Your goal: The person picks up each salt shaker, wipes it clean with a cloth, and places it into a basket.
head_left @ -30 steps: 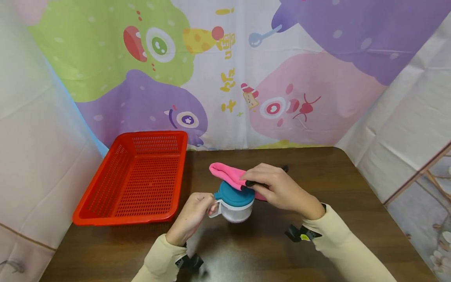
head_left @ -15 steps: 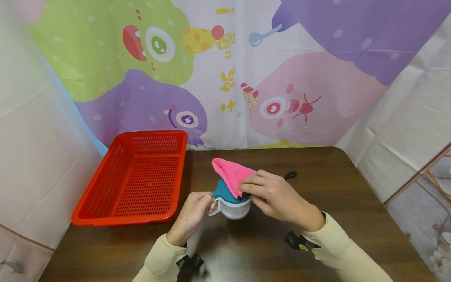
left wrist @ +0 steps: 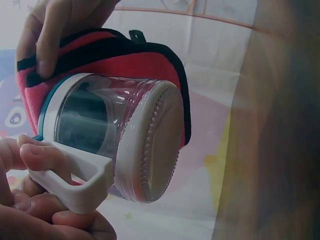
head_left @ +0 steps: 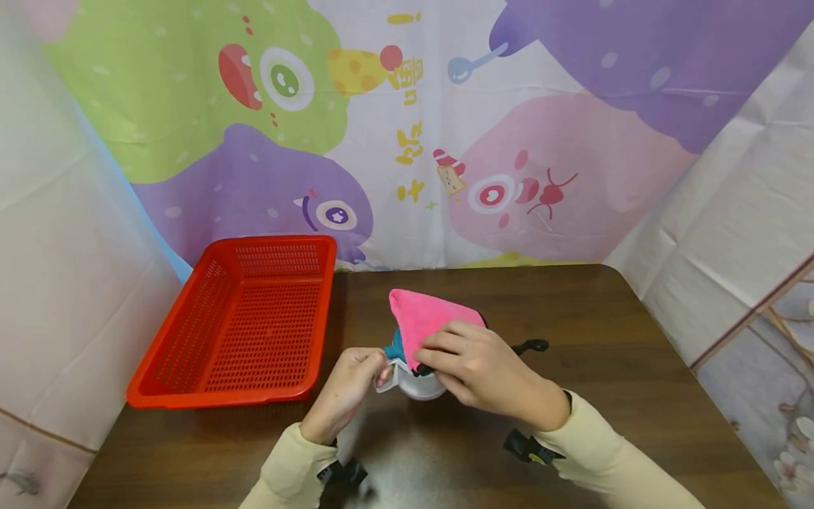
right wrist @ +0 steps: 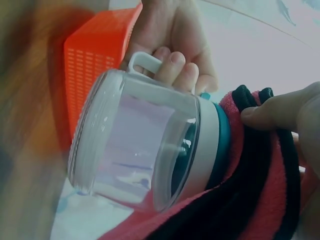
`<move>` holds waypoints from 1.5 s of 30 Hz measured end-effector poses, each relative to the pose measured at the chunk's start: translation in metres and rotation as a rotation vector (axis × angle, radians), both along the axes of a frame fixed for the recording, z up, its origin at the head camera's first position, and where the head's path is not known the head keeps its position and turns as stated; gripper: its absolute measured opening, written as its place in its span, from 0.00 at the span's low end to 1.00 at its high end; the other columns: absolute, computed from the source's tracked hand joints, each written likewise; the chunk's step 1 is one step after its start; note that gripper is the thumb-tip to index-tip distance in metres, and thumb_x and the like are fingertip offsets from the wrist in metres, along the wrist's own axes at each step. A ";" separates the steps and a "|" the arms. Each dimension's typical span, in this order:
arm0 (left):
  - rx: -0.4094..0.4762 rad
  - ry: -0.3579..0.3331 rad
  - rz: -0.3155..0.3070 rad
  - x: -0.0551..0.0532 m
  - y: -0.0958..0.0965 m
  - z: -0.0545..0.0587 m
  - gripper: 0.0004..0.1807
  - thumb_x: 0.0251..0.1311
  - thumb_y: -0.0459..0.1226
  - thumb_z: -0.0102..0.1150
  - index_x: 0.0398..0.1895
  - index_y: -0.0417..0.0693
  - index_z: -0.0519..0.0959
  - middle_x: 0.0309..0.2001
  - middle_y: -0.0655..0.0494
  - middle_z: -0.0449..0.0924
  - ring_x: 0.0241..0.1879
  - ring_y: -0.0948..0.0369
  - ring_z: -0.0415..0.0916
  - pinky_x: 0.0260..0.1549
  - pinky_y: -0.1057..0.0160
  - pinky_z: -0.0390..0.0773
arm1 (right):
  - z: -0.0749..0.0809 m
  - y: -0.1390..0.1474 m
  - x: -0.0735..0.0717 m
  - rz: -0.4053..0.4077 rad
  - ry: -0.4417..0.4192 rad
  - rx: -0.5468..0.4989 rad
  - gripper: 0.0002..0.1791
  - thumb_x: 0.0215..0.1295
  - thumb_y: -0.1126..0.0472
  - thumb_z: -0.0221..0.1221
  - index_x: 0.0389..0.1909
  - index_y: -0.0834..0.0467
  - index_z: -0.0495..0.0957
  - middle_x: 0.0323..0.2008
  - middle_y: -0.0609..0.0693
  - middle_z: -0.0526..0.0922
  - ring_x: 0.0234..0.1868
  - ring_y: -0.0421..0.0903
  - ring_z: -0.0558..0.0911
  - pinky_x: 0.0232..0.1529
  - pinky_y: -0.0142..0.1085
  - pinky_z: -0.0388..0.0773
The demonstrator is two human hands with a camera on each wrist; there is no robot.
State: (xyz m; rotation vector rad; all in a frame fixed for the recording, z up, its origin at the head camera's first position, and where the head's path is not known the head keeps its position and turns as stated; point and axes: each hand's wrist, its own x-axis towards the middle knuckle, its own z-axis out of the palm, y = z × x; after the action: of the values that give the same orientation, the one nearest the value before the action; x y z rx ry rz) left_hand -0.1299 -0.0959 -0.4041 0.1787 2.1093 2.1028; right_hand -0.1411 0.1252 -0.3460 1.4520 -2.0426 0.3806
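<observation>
My left hand [head_left: 350,385] grips the white handle [left wrist: 87,197] of a clear jar [head_left: 422,387] with a white collar. The jar is held off the table, with its base downward. Its teal lid [head_left: 393,346] shows only at the left edge in the head view. A pink cloth [head_left: 432,311] with black trim lies over the rest of the lid. My right hand [head_left: 480,364] pinches the cloth near its black-trimmed edge and presses it on the lid. In the right wrist view the thumb [right wrist: 265,112] lies on the trim, and the jar's inside looks empty.
A red perforated basket [head_left: 299,396] stands on the brown table [head_left: 610,339] to the left of the jar. From the cloth a black loop [head_left: 531,346] sticks out to the right. A cartoon-printed curtain [head_left: 420,233] hangs behind the table.
The right hand has moved the cloth left and toward me across the lid, covering more of it. The black loop has swung out to the right. The left hand stays on the handle.
</observation>
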 end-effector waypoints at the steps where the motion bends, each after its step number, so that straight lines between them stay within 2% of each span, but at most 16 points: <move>1: 0.002 -0.001 0.000 0.000 0.000 0.000 0.12 0.56 0.26 0.41 0.17 0.25 0.65 0.18 0.55 0.64 0.21 0.63 0.61 0.26 0.69 0.62 | 0.000 -0.002 0.000 0.002 0.008 0.000 0.17 0.47 0.66 0.66 0.43 0.55 0.85 0.39 0.47 0.85 0.41 0.44 0.80 0.45 0.36 0.78; 9: 0.006 0.006 -0.004 0.001 -0.001 -0.001 0.13 0.58 0.26 0.41 0.16 0.26 0.64 0.18 0.55 0.64 0.22 0.63 0.62 0.27 0.68 0.63 | -0.001 -0.011 0.000 0.004 0.056 0.008 0.15 0.51 0.66 0.64 0.42 0.55 0.84 0.37 0.46 0.84 0.39 0.44 0.79 0.46 0.35 0.78; 15: 0.005 0.011 -0.021 0.001 -0.001 -0.002 0.14 0.57 0.26 0.41 0.16 0.25 0.64 0.18 0.56 0.64 0.21 0.64 0.62 0.27 0.69 0.63 | -0.001 -0.015 -0.001 -0.019 0.037 0.034 0.12 0.56 0.64 0.63 0.42 0.54 0.84 0.37 0.46 0.84 0.41 0.44 0.79 0.47 0.35 0.78; 24: -0.006 0.015 -0.039 0.001 0.001 -0.003 0.14 0.56 0.26 0.42 0.15 0.24 0.64 0.17 0.56 0.64 0.21 0.65 0.61 0.25 0.70 0.62 | 0.003 -0.020 -0.005 -0.080 0.036 0.116 0.10 0.56 0.62 0.66 0.41 0.52 0.84 0.36 0.44 0.85 0.40 0.43 0.80 0.46 0.34 0.77; 33: -0.063 0.002 -0.057 0.002 0.001 -0.002 0.13 0.56 0.27 0.42 0.16 0.26 0.66 0.16 0.56 0.65 0.20 0.64 0.61 0.23 0.70 0.62 | 0.005 -0.017 -0.015 -0.126 -0.041 0.176 0.11 0.58 0.58 0.66 0.43 0.52 0.84 0.40 0.46 0.86 0.40 0.44 0.80 0.48 0.36 0.79; 45: -0.069 -0.013 -0.077 0.003 -0.001 -0.002 0.15 0.57 0.29 0.41 0.16 0.27 0.65 0.16 0.56 0.64 0.21 0.62 0.62 0.23 0.69 0.62 | -0.001 -0.001 -0.029 -0.185 -0.116 0.164 0.15 0.57 0.58 0.66 0.47 0.53 0.84 0.40 0.48 0.85 0.40 0.44 0.80 0.43 0.33 0.81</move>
State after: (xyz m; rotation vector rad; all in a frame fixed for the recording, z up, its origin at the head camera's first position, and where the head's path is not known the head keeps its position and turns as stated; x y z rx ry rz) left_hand -0.1269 -0.0970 -0.4063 0.2333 2.1284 1.9799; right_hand -0.1697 0.1242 -0.3467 1.3461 -2.3264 0.2304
